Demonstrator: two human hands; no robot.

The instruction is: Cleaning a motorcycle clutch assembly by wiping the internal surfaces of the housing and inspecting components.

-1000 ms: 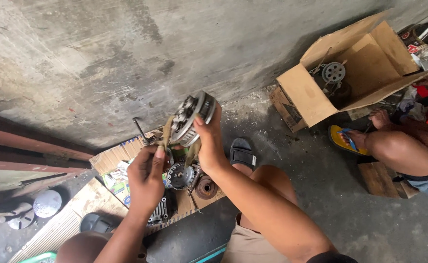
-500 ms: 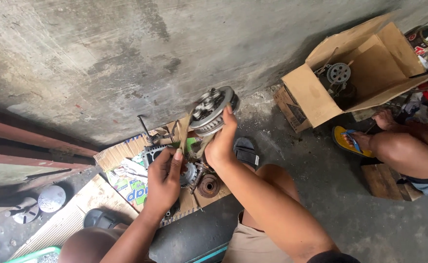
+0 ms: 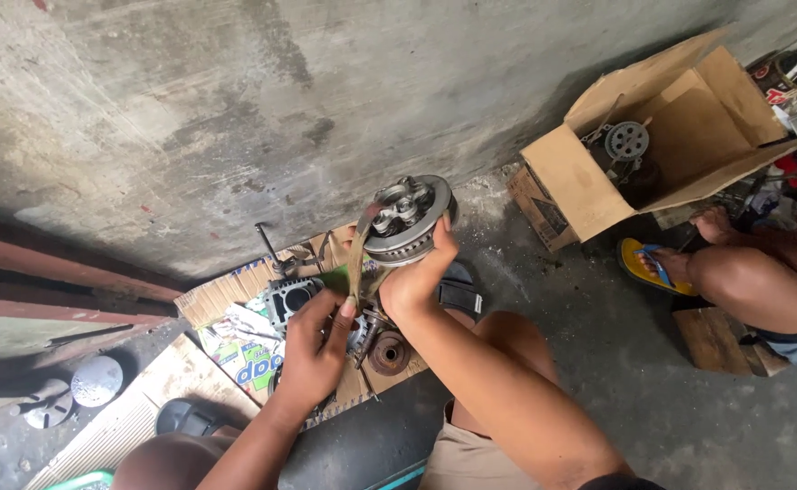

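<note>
Right hand [image 3: 414, 283] is gripping a round metal clutch assy [image 3: 408, 220] from below, grip clamped on its lower rim, holding it tilted up off the floor, face w/ bolts and springs turned toward the wall. Left hand [image 3: 315, 349] is pinching a flat olive-tan strap [image 3: 355, 263], fingers together on its lower end; strap is running up to the assy's left edge and touching it.

Below the hands, flattened cardboard [image 3: 226, 292] is lying on the concrete floor [image 3: 598, 363], carrying a cylinder block [image 3: 288, 298] just left of the strap, a rusty round part [image 3: 388, 351] near the right forearm, plus a printed green-blue wrapper [image 3: 244, 358]. A black sandal [image 3: 460, 295] is sitting just behind the right wrist.

Open cardboard box [image 3: 662, 136] is lying on its side by the wall, far right, w/ a small gear-like part [image 3: 626, 140] inside. Another person's bare leg [image 3: 743, 281] is showing at right, foot in a yellow flip-flop [image 3: 653, 265]. Wooden block [image 3: 716, 338] is lying under that knee. A round silver cap [image 3: 96, 381] is sitting at lower left, well apart from the work.
</note>
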